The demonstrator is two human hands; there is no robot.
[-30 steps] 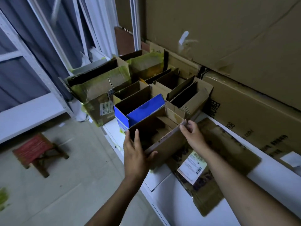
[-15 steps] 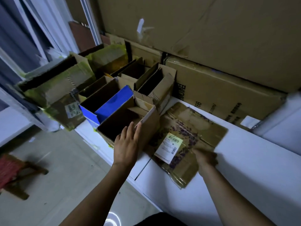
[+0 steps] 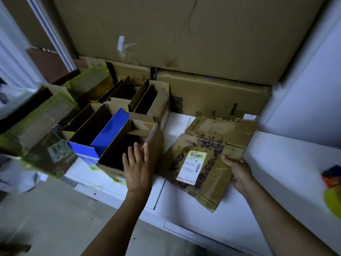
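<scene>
My left hand [image 3: 137,170] rests with straight fingers on the open box's [image 3: 156,150] near rim, gripping nothing. Just right of that box a flat carton [image 3: 212,137] lies on the counter [image 3: 280,172], my right hand's [image 3: 239,172] fingers curled round its edge away from the box. A blue box [image 3: 110,132] touches the open box's left side.

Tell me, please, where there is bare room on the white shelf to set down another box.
Bare shelf lies between the flat cardboard and the right wall; a smaller patch lies behind it, beside the open box. Left is packed with boxes.
</scene>
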